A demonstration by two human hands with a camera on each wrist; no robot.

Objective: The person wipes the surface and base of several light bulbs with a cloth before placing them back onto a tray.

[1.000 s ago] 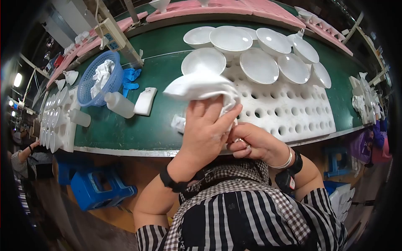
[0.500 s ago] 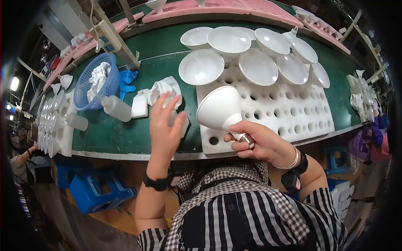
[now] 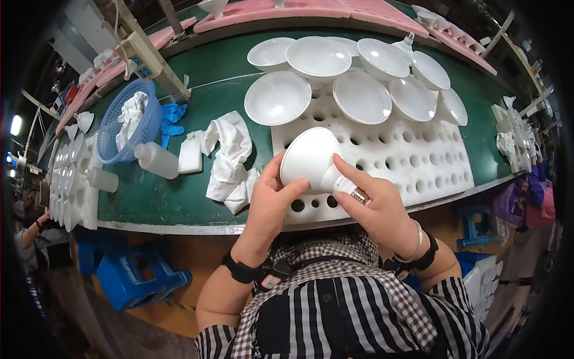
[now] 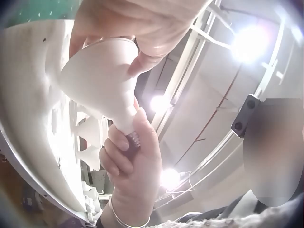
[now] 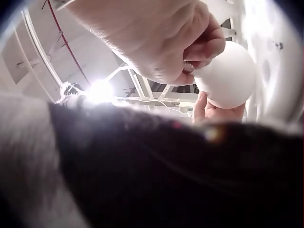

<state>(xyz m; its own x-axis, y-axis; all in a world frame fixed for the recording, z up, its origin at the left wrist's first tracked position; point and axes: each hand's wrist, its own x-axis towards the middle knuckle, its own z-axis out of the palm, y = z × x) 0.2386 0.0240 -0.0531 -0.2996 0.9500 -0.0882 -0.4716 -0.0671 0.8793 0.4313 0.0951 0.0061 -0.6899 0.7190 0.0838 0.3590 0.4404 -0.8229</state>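
Both hands hold a white reflector light bulb (image 3: 312,160) above the front edge of the workbench. My left hand (image 3: 267,197) grips its wide end, thumb on the white side and fingers round the rim. At the narrow end, my right hand (image 3: 376,203) pinches the neck beside the metal screw base (image 3: 359,195). The left wrist view shows the bulb (image 4: 102,78) between the left hand (image 4: 137,28) above and the right hand (image 4: 133,164) below. A crumpled white cloth (image 3: 230,155) lies on the green bench, left of the bulb.
Beneath the bulb lies a white foam board (image 3: 412,149) with rows of holes. Several more bulbs (image 3: 362,99) stand face up in its far part. Leftward are a white block (image 3: 191,153), a plastic bottle (image 3: 156,160), blue gloves (image 3: 173,119) and a blue basket (image 3: 107,134).
The left hand set the white cloth down on the bench left of the board, then came back to grip the bulb's wide end. The right hand kept hold of the narrow end.
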